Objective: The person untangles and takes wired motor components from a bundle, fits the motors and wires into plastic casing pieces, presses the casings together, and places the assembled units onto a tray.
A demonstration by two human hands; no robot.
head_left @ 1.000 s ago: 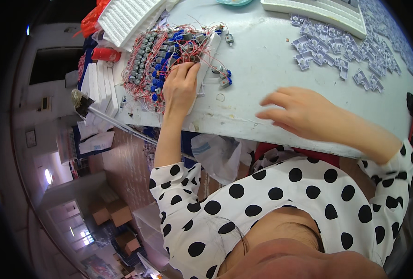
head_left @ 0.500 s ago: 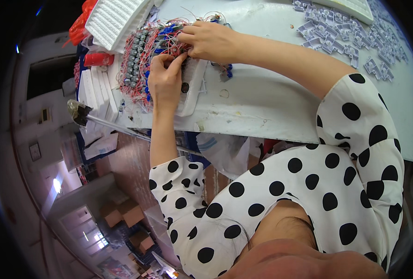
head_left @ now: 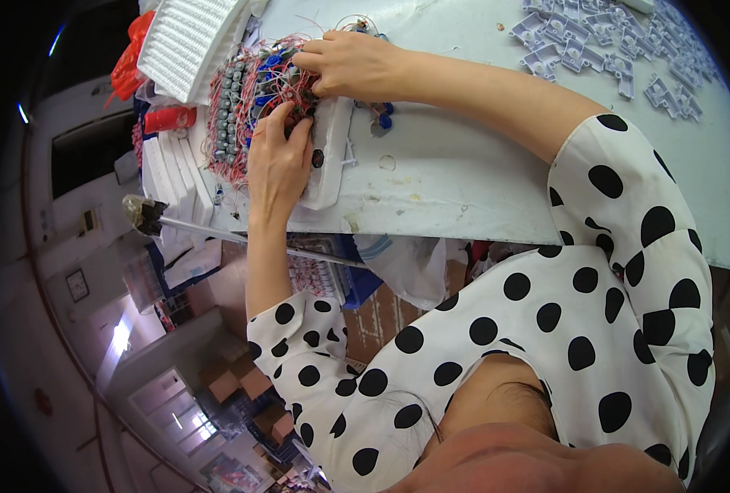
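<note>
Small grey cylindrical parts point(head_left: 230, 111), red and white wires point(head_left: 238, 172) and blue pieces point(head_left: 275, 61) crowd a white foam tray point(head_left: 329, 179) at the table's left. My left hand point(head_left: 280, 164) is over the tray's near part, thumb and index finger apart above dark parts; nothing shows held between them. My right hand point(head_left: 353, 67) comes in from the right with its fingers curled down into the wires. Its fingertips are closed on something small that the wires and fingers hide. A few blue and grey pieces point(head_left: 383, 119) lie just right of the tray.
A ridged white tray point(head_left: 188, 49) leans behind at left, near a red roll point(head_left: 169, 120) and stacked white foam strips point(head_left: 172, 177). Many light grey plastic housings point(head_left: 570, 41) lie at far right. A metal rod point(head_left: 234, 237) runs along the table's front edge.
The left hand's thumb and index finger, pinched together before, have parted. Both hands have shifted slightly left in the picture, and the whole view has moved a little too.
</note>
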